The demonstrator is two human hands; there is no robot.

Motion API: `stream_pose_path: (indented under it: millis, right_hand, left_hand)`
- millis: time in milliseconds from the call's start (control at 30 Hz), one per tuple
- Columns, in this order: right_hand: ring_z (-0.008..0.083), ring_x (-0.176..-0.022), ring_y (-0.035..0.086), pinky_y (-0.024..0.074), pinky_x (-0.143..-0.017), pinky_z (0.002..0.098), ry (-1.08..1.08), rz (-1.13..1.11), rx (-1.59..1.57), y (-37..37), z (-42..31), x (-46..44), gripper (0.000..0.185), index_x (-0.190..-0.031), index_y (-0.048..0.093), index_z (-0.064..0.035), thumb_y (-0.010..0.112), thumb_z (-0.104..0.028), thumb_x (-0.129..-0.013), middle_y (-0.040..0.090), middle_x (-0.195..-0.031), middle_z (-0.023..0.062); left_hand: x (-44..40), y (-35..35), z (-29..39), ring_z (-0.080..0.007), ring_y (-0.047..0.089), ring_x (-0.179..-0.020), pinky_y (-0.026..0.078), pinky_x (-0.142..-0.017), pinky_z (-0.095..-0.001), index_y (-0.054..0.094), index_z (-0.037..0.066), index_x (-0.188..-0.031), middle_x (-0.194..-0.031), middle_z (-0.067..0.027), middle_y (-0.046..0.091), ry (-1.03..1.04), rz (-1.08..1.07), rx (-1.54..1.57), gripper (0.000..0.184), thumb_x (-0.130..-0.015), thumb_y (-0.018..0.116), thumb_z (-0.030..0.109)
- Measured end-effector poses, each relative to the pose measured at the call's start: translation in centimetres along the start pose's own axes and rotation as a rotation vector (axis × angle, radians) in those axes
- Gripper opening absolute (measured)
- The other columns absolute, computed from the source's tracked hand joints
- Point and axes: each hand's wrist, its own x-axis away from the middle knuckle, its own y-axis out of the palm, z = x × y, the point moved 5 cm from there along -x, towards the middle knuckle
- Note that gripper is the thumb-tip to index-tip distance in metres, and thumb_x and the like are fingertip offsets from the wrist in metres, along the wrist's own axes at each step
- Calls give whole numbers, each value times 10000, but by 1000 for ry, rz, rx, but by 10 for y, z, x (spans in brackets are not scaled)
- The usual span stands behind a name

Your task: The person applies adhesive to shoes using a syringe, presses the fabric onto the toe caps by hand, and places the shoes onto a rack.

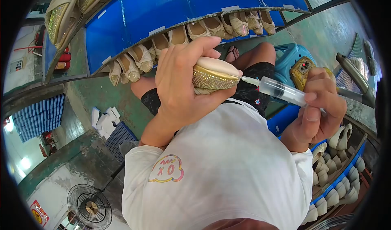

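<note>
Glittery gold shoe (215, 78) is held above the lap, its pale side uppermost, wrapped in the curled fingers and thumb of the left hand (179, 77). To its right, the right hand (319, 112), fingers bent, grips the rear of a clear syringe (283, 90); its tip points left at the shoe's edge, and I cannot tell whether they touch. Beyond, similar shoes (161, 42) line a blue shelf (154, 8). A teal stool (284, 65) stands far right, more pale shoes (342, 187) near right, a fan (89, 207) near left.
</note>
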Motion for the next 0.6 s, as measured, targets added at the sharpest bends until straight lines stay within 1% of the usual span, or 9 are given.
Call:
stream_pose_path:
  millis: [233,600]
  right_hand:
    - [185,-679,453,378,-696,383,1,13,7,1,-1,1,307,-989,650,-48,695,-350,-1012,627,-796,73]
    - [185,-684,455,374,-695,387,-13,15,-8,0,1,0,274,-995,649,-44,683,-315,-1007,622,-792,77]
  left_hand:
    - [1,-1,-1,-135,694,-851,581,-786,-260,611,12,-1307,-965,-68,699,11,17,15,773,-637,992,57]
    - [-1,-2,2,-132,688,-880,577,-793,-260,611,13,-1324,-993,-62,688,-7,4,23,782,-640,987,41]
